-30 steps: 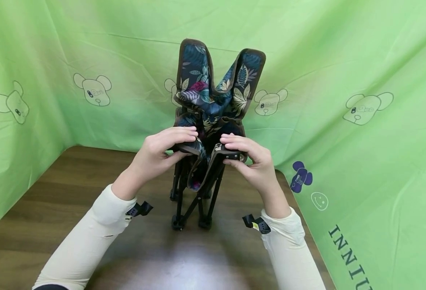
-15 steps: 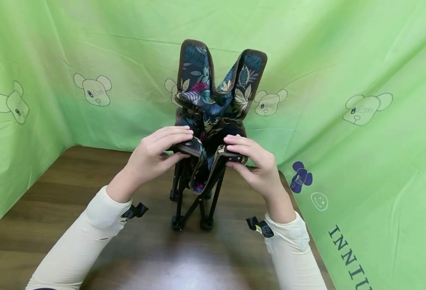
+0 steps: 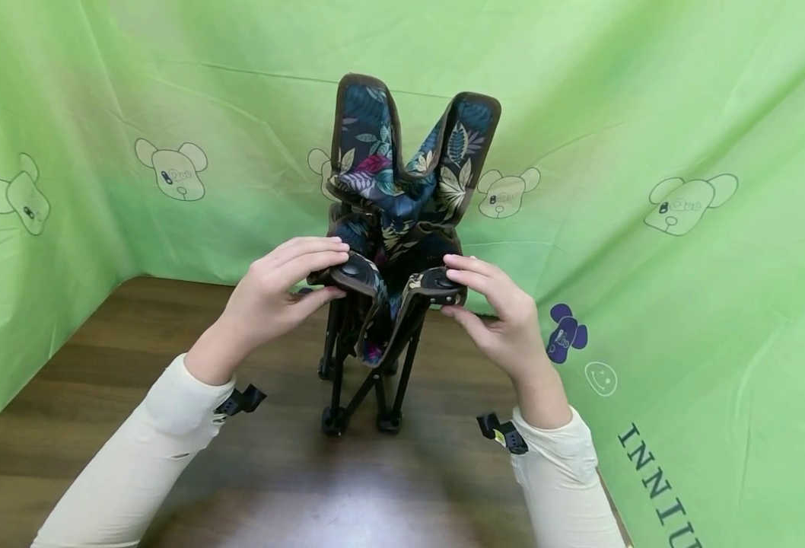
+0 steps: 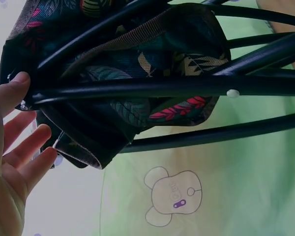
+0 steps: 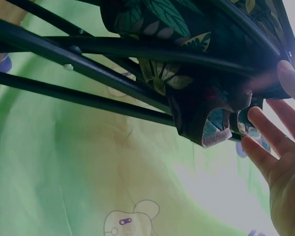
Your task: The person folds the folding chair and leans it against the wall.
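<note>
A small folding chair (image 3: 389, 202) with dark leaf-and-flower fabric and thin black legs stands partly folded. Its fabric sags in a V between raised back corners. My left hand (image 3: 265, 293) is at the front left corner, fingers above it and thumb beneath. In the left wrist view, the thumb touches that corner while the other fingers are spread. At the front right corner, my right hand (image 3: 501, 323) has its thumb below and fingertips at the upper edge, loosely around it. Black round caps (image 3: 438, 278) show on both front corners.
The chair stands on a brown wooden table (image 3: 135, 365). Green cloth (image 3: 238, 99) with mouse-head outlines hangs behind and at both sides. A strapped device (image 3: 241, 399) sits on each wrist over white sleeves.
Both hands have slid outward along the front corners, the left one leftward and the right one rightward. More of the black caps now shows. The chair stays almost where it was.
</note>
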